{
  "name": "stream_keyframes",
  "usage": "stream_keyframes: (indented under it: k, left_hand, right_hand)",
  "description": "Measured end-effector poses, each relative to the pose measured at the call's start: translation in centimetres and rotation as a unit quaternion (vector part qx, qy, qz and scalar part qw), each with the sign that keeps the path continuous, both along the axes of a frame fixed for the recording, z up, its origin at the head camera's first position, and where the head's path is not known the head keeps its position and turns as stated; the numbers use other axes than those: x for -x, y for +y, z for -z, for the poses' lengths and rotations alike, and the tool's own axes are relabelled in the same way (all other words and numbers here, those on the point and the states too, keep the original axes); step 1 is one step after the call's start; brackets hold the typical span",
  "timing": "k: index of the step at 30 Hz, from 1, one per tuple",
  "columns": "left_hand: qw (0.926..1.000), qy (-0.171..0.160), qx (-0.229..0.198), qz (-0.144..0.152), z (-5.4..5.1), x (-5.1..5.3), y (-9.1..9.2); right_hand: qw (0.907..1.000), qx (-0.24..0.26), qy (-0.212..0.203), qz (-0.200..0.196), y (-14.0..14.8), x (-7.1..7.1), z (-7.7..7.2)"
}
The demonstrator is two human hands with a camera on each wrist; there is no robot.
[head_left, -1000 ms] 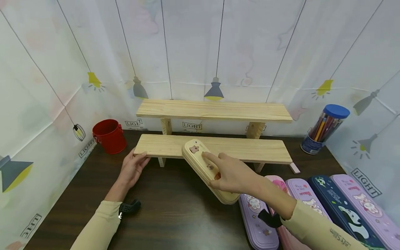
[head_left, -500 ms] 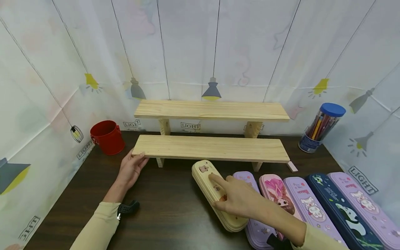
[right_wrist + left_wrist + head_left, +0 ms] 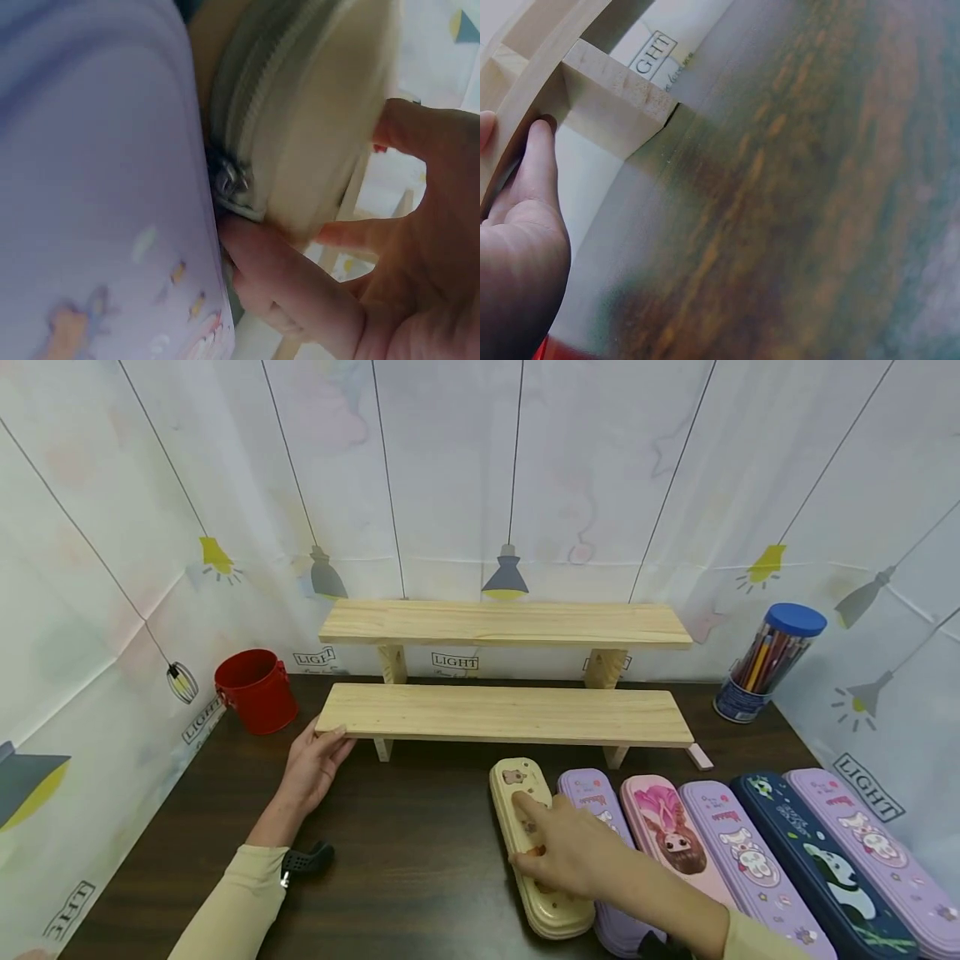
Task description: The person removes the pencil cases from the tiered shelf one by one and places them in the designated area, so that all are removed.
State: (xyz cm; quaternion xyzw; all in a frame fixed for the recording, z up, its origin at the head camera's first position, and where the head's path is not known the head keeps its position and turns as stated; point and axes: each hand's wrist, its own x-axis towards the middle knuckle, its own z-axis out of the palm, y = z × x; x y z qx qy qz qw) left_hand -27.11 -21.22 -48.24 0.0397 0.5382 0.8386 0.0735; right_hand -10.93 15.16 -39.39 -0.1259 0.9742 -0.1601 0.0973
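A cream zippered pencil case (image 3: 512,827) with small bear pictures lies on the dark table, at the left of a row of other pencil cases. My right hand (image 3: 577,852) grips it across its width, index finger on the lid. In the right wrist view, thumb and fingers stand on either side of the cream case's zipped edge (image 3: 262,90), close beside a purple case (image 3: 112,150). My left hand (image 3: 311,777) holds the left end of the lower board of a two-tier wooden shelf (image 3: 495,713), its thumb on the board's edge.
The row continues with a purple pencil case (image 3: 588,789), a pink one (image 3: 675,839), another purple one (image 3: 750,860), a navy panda one (image 3: 832,868) and a further purple one. A red bucket (image 3: 257,693) stands left, a jar of pencils (image 3: 768,660) right. A pale eraser-like block (image 3: 699,757) lies near the shelf.
The cream pencil case has moved from over the lower shelf board down and right onto the table beside the row, in my right hand. My left hand stays on the shelf.
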Motion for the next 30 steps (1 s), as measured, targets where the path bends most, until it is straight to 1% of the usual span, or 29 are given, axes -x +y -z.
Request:
stream_keyframes:
  k: [5, 8, 10, 14, 18, 21, 25, 28, 30]
  left_hand:
    - [1.0000, 0.001, 0.002, 0.001, 0.0, 0.1, 0.1]
    - [1.0000, -0.001, 0.000, 0.003, -0.1, 0.0, 0.1]
    - [1.0000, 0.000, 0.002, 0.003, -0.1, 0.1, 0.1]
    - [1.0000, 0.001, 0.006, 0.003, -0.1, 0.1, 0.1]
    - [0.9999, -0.007, 0.008, 0.003, -0.1, 0.1, 0.1]
    - [0.9997, -0.015, 0.020, 0.002, -0.2, 0.1, 0.0]
    - [0.9986, -0.018, 0.050, 0.002, -0.4, 0.1, -0.1]
    - [0.9964, -0.016, 0.083, -0.001, -0.5, -0.1, -0.3]
    - [0.9941, -0.012, 0.107, -0.004, -0.7, -0.1, -0.4]
  right_hand:
    - [0.9998, -0.014, 0.004, -0.011, 0.1, -0.2, 0.2]
    - [0.9999, -0.013, 0.007, -0.008, 0.2, -0.2, 0.1]
    - [0.9997, -0.021, 0.015, -0.005, 0.3, -0.2, 0.0]
    - [0.9969, -0.052, 0.059, -0.003, 0.6, 0.2, 0.0]
    - [0.9930, -0.065, 0.099, 0.008, 1.5, 1.2, 0.1]
    - [0.9909, -0.050, 0.124, 0.020, 2.6, 2.1, 0.0]
    - [0.9861, -0.016, 0.161, 0.039, 4.8, 3.1, -0.4]
    - [0.9825, 0.008, 0.180, 0.049, 6.5, 3.7, -0.9]
    - [0.9802, 0.019, 0.191, 0.048, 7.5, 4.2, -1.2]
